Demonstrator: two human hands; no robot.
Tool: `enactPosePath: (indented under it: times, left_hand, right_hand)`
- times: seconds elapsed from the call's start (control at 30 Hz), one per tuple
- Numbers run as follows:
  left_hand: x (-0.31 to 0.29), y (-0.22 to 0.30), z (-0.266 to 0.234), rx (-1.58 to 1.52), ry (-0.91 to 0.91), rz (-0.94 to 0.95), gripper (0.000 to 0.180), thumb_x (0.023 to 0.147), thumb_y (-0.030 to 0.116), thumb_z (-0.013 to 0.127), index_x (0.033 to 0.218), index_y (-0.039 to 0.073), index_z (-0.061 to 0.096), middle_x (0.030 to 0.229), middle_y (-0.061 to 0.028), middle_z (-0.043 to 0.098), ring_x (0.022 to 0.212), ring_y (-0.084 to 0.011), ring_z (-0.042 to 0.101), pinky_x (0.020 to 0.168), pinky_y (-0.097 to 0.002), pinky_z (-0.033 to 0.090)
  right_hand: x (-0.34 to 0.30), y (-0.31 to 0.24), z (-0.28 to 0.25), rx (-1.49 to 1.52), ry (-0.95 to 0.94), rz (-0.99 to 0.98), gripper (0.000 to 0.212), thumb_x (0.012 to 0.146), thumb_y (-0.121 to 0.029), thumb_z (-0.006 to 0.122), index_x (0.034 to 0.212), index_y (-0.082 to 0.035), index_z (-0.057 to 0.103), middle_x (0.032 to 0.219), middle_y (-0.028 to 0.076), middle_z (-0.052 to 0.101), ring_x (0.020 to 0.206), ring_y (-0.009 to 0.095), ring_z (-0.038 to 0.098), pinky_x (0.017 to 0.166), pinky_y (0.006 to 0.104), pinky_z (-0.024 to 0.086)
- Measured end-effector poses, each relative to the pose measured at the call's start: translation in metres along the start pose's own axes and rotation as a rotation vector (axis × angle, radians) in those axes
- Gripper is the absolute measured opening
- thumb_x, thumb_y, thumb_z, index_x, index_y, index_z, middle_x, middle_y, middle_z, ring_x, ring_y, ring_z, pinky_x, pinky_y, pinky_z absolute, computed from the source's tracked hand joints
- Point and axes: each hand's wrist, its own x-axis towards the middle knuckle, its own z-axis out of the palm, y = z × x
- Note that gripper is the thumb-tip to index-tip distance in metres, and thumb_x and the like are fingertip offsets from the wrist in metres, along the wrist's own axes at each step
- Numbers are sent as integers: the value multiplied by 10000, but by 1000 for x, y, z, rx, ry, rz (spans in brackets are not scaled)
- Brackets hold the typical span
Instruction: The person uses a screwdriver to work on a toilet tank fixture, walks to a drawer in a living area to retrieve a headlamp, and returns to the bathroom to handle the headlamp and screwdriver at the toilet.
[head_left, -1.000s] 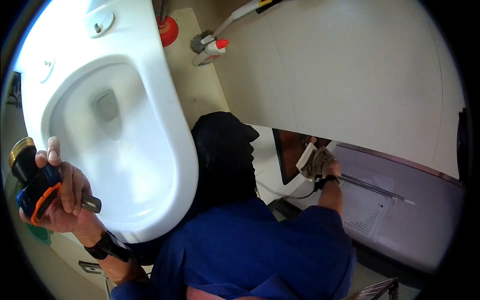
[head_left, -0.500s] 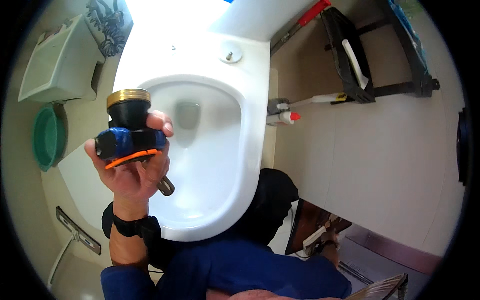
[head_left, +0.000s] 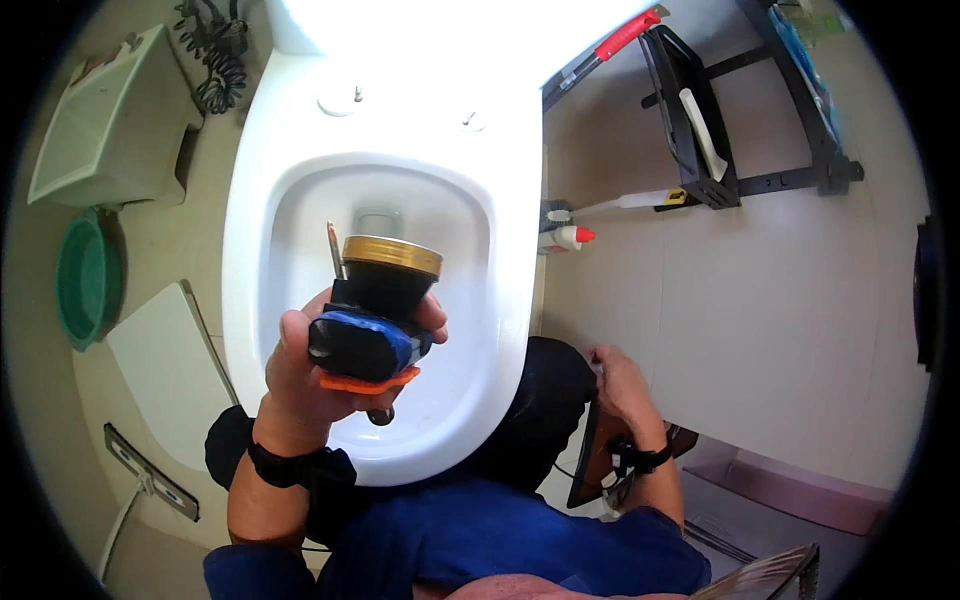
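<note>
My left hand (head_left: 295, 375) is closed round a headlamp (head_left: 365, 340) with a gold-coloured rim, a black and blue body and an orange piece underneath. A slim metal strip (head_left: 335, 250) stands up beside the lamp, and a dark metal end (head_left: 380, 415) pokes out below it; whether they are one tool is hidden. The hand is over the white toilet bowl (head_left: 510, 300), which has no seat on it and shows two metal hinge posts at the back. Beside my right knee is my right hand (head_left: 622, 388), its fingers bent downward and mostly hidden.
A white flat panel (head_left: 165, 350) leans at the left, near a green basin (head_left: 88, 280) and a squeegee (head_left: 150, 470). Right of the toilet are a red-handled tool (head_left: 628, 35), a black rack (head_left: 690, 120), a brush (head_left: 630, 200) and a red-capped bottle (head_left: 565, 238).
My left hand has brought the headlamp rightward and down over the bowl, turning it. My right hand has moved up from the brown board to beside my right knee.
</note>
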Motion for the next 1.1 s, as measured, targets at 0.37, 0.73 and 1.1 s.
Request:
enactPosePath:
  times: [0.37, 0.73, 1.1]
  left_hand:
    - [-1, 2, -11, -10, -117, -76, 1124, 699, 866, 538, 1294, -85, 463, 1129, -218, 627, 827, -166, 675, 582, -223, 558]
    - [11, 4, -15, 71, -39, -278, 1180, 587, 856, 659, 1300, -65, 474, 1151, -169, 644, 1061, -222, 657, 905, -328, 556]
    - [11, 6, -7, -12, 35, -270, 1136, 536, 808, 722, 1184, -106, 536, 1076, -201, 646, 1040, -256, 595, 880, -339, 492]
  right_hand:
    - [230, -152, -89, 62, 467, -373, 485, 827, -431, 715, 1066, -16, 644, 899, 148, 657, 739, 282, 638, 697, 394, 520]
    - [295, -188, -80, -25, 483, -701, 312, 780, -291, 713, 957, -38, 668, 825, 130, 648, 693, 285, 656, 670, 351, 549]
    - [312, -174, -78, -32, 474, -808, 291, 782, -238, 730, 965, -22, 666, 793, 115, 613, 587, 230, 609, 575, 334, 519]
